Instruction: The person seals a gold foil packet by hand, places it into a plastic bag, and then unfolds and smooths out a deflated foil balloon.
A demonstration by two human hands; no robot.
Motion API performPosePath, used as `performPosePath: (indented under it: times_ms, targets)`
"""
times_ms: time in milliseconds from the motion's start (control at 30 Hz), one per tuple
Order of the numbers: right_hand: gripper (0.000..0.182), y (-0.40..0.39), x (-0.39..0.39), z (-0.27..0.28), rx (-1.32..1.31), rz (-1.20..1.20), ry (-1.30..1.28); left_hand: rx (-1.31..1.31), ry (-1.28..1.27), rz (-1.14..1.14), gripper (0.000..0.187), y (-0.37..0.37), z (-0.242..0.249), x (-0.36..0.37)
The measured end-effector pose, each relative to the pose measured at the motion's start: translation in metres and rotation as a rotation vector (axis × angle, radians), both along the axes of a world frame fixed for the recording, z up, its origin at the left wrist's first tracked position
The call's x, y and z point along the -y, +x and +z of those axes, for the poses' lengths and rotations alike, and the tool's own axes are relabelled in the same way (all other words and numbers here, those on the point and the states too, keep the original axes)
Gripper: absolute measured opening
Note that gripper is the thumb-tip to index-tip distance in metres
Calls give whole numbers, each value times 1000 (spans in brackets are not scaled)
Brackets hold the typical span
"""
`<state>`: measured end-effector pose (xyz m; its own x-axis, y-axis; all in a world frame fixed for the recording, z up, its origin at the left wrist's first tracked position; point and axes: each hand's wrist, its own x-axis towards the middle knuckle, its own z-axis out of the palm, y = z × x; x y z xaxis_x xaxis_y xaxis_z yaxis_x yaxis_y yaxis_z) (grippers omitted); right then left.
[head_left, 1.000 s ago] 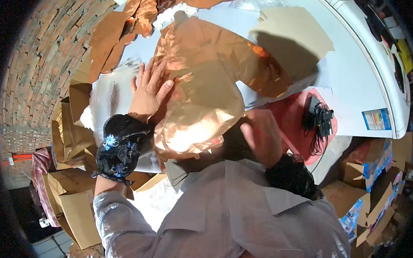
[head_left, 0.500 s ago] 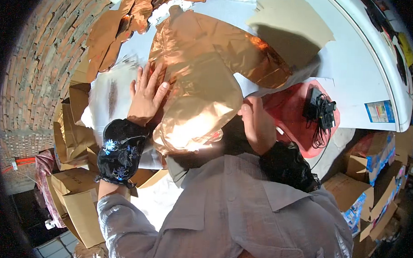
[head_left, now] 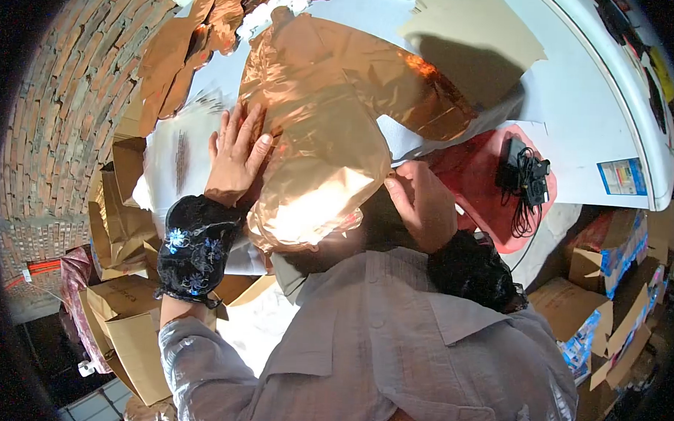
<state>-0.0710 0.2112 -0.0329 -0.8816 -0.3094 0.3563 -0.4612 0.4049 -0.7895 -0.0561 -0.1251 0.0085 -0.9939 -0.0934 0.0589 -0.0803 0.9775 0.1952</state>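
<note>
A shiny copper-coloured foil sheet (head_left: 321,128) lies wrinkled across the white surface in front of me, its near end hanging toward my body and catching bright light. My left hand (head_left: 236,159) rests flat along the foil's left edge, fingers stretched and slightly apart. At the right edge of the foil, my right hand (head_left: 425,206) has its thumb and fingers drawn together on the border; part of the grip is hidden. Left of my left hand is a stack of thin whitish sheets (head_left: 179,157).
A red pad (head_left: 468,167) bears a black power adapter with coiled cable (head_left: 524,176) on the right. Torn cardboard (head_left: 473,30) lies at the back, more copper foil (head_left: 167,71) at the far left. Cardboard boxes (head_left: 135,344) stand on both sides, a brick wall (head_left: 73,105) at left.
My right hand has turned slightly, and its thumb shows more clearly by the foil edge. My left hand stays flat in place. The view has shifted a little.
</note>
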Motion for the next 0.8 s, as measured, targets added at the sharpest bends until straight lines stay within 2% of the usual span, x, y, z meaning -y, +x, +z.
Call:
performPosePath:
  times_ms: [100, 267, 500, 700, 800]
  targets:
    - [19, 5, 1, 2, 152, 26, -15, 0, -16, 7, 61, 0, -3, 0]
    - [18, 0, 7, -3, 234, 50, -42, 0, -32, 4, 61, 1, -3, 1]
    - [27, -12, 13, 1, 524, 18, -44, -19, -55, -5, 60, 2, 0, -2]
    - [28, -15, 11, -3, 508, 49, -26, -4, -63, -9, 61, 3, 1, -1]
    - [29, -17, 14, 2, 616, 52, -83, -7, -71, -10, 62, 3, 0, -1]
